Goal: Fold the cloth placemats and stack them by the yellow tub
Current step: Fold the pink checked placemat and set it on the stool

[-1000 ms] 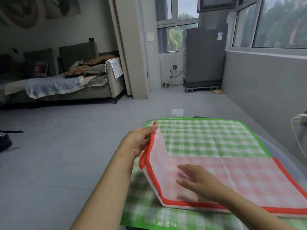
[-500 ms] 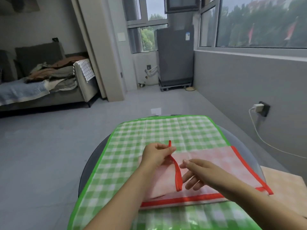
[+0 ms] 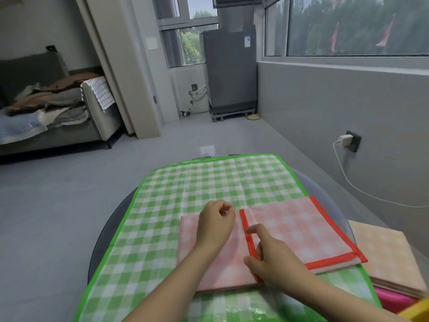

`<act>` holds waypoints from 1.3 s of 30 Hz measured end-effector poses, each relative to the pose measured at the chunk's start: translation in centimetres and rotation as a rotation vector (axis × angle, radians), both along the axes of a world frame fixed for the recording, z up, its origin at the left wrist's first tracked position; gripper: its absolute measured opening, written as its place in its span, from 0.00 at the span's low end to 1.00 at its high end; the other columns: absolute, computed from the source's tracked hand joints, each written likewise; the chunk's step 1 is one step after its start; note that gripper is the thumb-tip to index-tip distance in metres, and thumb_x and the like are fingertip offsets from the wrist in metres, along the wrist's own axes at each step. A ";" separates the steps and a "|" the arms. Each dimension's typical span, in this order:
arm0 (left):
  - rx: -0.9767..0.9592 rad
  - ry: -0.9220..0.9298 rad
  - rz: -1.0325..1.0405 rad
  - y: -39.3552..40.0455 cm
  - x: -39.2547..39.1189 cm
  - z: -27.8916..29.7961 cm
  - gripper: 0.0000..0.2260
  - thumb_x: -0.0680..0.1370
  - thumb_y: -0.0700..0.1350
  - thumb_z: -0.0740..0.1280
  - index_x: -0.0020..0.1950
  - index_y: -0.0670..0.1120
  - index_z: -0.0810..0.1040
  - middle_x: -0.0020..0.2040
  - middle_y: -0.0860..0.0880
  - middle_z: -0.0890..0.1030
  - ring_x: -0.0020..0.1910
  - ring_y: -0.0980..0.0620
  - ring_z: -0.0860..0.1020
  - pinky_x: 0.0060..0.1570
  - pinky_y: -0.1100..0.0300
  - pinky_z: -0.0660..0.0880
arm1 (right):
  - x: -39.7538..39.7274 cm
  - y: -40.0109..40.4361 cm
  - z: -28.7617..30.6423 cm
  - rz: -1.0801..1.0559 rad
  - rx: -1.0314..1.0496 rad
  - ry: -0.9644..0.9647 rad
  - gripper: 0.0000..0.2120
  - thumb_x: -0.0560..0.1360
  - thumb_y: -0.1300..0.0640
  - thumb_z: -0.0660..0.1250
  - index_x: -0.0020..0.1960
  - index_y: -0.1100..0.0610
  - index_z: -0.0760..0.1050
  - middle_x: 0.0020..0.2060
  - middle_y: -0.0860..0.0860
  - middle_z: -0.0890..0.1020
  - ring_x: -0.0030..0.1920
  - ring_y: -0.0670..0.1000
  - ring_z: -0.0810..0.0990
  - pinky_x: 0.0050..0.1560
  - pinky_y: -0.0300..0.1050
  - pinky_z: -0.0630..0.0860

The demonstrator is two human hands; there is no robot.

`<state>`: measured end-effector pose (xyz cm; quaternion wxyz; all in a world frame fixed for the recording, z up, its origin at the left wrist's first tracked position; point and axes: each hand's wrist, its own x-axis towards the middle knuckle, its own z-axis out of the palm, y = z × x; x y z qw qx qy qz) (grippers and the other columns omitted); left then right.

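A pink checked placemat [image 3: 292,226] with a red border lies folded on a larger green checked placemat [image 3: 209,180] spread over the round table [image 3: 109,224]. The folded-over flap's red edge [image 3: 247,235] runs down the middle. My left hand [image 3: 216,226] rests on the flap just left of that edge, fingers curled with nothing visible in them. My right hand [image 3: 274,259] presses on the red edge, index finger stretched along it. A stack of folded orange checked placemats [image 3: 392,256] sits at the right, beside a corner of the yellow tub [image 3: 416,312].
A pink object [image 3: 392,300] lies under the orange stack. A white charger and cable [image 3: 343,141] hang from the grey wall on the right. A grey fridge [image 3: 229,68] stands at the far end, and a sofa [image 3: 58,117] piled with clothes at the left.
My left hand carried the placemat's left edge over to the right and laid it flat on the other half. The view has swung right, and the orange stack and yellow tub now show.
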<state>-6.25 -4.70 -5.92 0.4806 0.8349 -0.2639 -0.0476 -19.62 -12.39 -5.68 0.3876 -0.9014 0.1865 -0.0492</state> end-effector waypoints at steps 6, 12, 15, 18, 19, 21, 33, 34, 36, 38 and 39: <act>0.305 -0.263 -0.088 1.9 2.5 -1.9 0.09 0.76 0.45 0.62 0.50 0.56 0.79 0.54 0.59 0.76 0.58 0.58 0.70 0.64 0.60 0.59 | 0.1 -0.1 -0.2 0.017 -0.042 -0.009 0.09 0.74 0.56 0.63 0.53 0.51 0.66 0.34 0.45 0.74 0.34 0.45 0.74 0.39 0.42 0.72; 0.253 -0.166 -0.121 2.4 2.4 -1.9 0.11 0.75 0.44 0.64 0.52 0.59 0.79 0.53 0.61 0.73 0.58 0.58 0.67 0.64 0.59 0.60 | 0.2 -0.3 -0.2 -0.005 -0.136 0.046 0.08 0.75 0.55 0.61 0.51 0.50 0.63 0.35 0.44 0.72 0.38 0.50 0.73 0.41 0.45 0.71; 0.384 -0.299 -0.107 3.3 1.9 -1.9 0.11 0.76 0.51 0.63 0.57 0.56 0.78 0.52 0.58 0.71 0.56 0.56 0.68 0.59 0.63 0.61 | 0.2 -1.8 -0.3 -0.096 -0.285 0.045 0.08 0.75 0.54 0.60 0.52 0.48 0.62 0.40 0.46 0.75 0.41 0.51 0.74 0.39 0.45 0.70; 0.510 -0.483 -0.083 4.0 0.4 -2.1 0.25 0.72 0.64 0.52 0.59 0.54 0.76 0.52 0.55 0.72 0.53 0.54 0.70 0.54 0.64 0.65 | 0.2 -3.5 -0.4 -0.173 -0.395 -0.018 0.10 0.76 0.52 0.61 0.56 0.49 0.64 0.47 0.50 0.77 0.49 0.53 0.74 0.46 0.47 0.70; 0.539 -0.507 -0.077 4.3 -0.2 -2.1 0.27 0.70 0.65 0.48 0.59 0.54 0.75 0.52 0.55 0.71 0.52 0.54 0.70 0.53 0.63 0.66 | 0.2 -4.1 -0.4 -0.183 -0.421 -0.035 0.10 0.77 0.53 0.61 0.57 0.49 0.65 0.48 0.50 0.77 0.51 0.53 0.73 0.47 0.47 0.70; 0.574 -0.521 -0.067 4.7 -1.2 -2.2 0.23 0.74 0.64 0.51 0.58 0.52 0.73 0.53 0.54 0.70 0.52 0.54 0.71 0.51 0.63 0.68 | 0.6 -5.2 -0.6 -0.184 -0.446 -0.071 0.09 0.77 0.54 0.62 0.57 0.50 0.67 0.48 0.48 0.78 0.52 0.52 0.71 0.48 0.46 0.69; 0.612 -0.380 -0.381 3.3 -3.9 -2.4 0.27 0.80 0.59 0.49 0.78 0.53 0.50 0.78 0.50 0.41 0.76 0.52 0.36 0.72 0.57 0.34 | 2.4 -7.5 -1.5 -0.077 -0.537 -0.158 0.07 0.77 0.56 0.63 0.53 0.51 0.77 0.48 0.47 0.79 0.50 0.50 0.73 0.47 0.40 0.68; 0.634 -0.381 -0.382 3.1 -4.0 -2.5 0.29 0.80 0.60 0.49 0.78 0.54 0.44 0.77 0.50 0.36 0.74 0.53 0.31 0.72 0.56 0.32 | 2.2 -7.3 -1.4 -0.084 -0.550 -0.145 0.07 0.76 0.56 0.64 0.53 0.51 0.78 0.48 0.47 0.80 0.50 0.51 0.75 0.49 0.42 0.69; 0.664 -0.381 -0.361 2.8 -4.1 -3.1 0.30 0.79 0.61 0.48 0.77 0.55 0.41 0.76 0.50 0.34 0.73 0.53 0.29 0.72 0.55 0.32 | 1.8 -6.7 -1.5 -0.093 -0.690 -0.147 0.07 0.73 0.54 0.66 0.50 0.51 0.80 0.47 0.48 0.82 0.50 0.53 0.79 0.51 0.47 0.75; 0.700 -0.390 -0.355 2.8 -4.1 -3.0 0.30 0.79 0.62 0.47 0.77 0.56 0.40 0.76 0.50 0.33 0.73 0.52 0.29 0.73 0.54 0.33 | 1.1 -4.9 -1.9 -0.075 -0.772 -0.131 0.13 0.73 0.51 0.60 0.48 0.51 0.82 0.48 0.47 0.84 0.51 0.52 0.82 0.52 0.47 0.78; 0.707 -0.394 -0.348 2.8 -4.1 -3.1 0.29 0.79 0.62 0.47 0.77 0.56 0.40 0.76 0.50 0.33 0.73 0.52 0.28 0.73 0.54 0.33 | 0.6 -3.9 -2.5 -0.054 -0.785 -0.113 0.18 0.74 0.50 0.55 0.49 0.51 0.83 0.49 0.47 0.84 0.52 0.50 0.82 0.54 0.46 0.77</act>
